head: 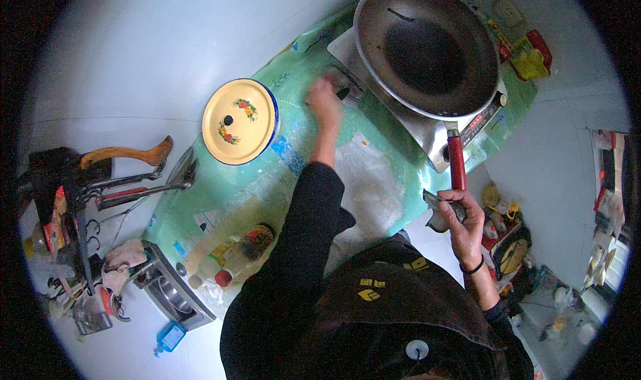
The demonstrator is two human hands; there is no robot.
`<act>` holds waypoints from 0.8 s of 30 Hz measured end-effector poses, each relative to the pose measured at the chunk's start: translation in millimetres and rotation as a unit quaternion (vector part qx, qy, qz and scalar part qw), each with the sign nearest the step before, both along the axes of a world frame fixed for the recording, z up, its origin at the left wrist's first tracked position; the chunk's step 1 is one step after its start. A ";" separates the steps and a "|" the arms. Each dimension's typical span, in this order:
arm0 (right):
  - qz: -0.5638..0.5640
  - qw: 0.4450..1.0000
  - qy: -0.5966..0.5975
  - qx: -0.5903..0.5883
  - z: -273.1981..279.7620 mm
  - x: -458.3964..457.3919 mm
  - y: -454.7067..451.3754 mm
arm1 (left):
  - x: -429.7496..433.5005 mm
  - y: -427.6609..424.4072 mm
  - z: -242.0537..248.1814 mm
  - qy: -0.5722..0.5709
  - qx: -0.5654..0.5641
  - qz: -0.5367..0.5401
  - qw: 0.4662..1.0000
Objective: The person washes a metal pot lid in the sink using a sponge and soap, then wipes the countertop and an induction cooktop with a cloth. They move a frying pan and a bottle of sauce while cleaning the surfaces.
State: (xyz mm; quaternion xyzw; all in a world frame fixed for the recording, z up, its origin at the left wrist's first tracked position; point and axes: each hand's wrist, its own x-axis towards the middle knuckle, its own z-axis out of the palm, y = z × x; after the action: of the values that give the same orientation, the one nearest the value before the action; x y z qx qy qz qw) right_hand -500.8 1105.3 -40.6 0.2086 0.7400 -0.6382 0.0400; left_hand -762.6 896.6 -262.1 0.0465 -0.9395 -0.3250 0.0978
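My left hand point(325, 102) is blurred over the green tablecloth point(300, 79), left of the induction cooker point(418, 140); a small dark thing shows beside its fingers, and whether it holds that is unclear. My right hand point(465, 225), with a black band at the wrist, pinches a thin dark grey, flat piece point(440, 212) just below the pan's red handle point(456, 162). The frying pan point(425, 49) rests on the cooker, with a thin dark strip point(401, 14) inside. A cream enamel lid point(240, 121) with painted flowers covers a blue-rimmed pot at left.
Bottles point(258, 240) lie near my left forearm. A rack point(82, 230) with hanging utensils stands at far left, by a steel sink point(173, 295) and a blue bottle point(170, 336). A red and yellow packet point(531, 57) lies beyond the cooker. More kitchen goods fill the lower right.
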 end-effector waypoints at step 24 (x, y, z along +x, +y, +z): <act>0.018 0.999 0.029 0.027 23.1 6.4 -1.9 | 63.8 8.1 49.9 0.043 0.337 0.050 0.939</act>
State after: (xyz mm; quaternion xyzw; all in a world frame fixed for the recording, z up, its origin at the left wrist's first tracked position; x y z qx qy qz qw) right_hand -494.4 1103.4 -17.5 0.1780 0.7616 -0.6227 0.0243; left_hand -698.8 904.7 -212.2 0.1095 -0.7661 -0.6193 0.1324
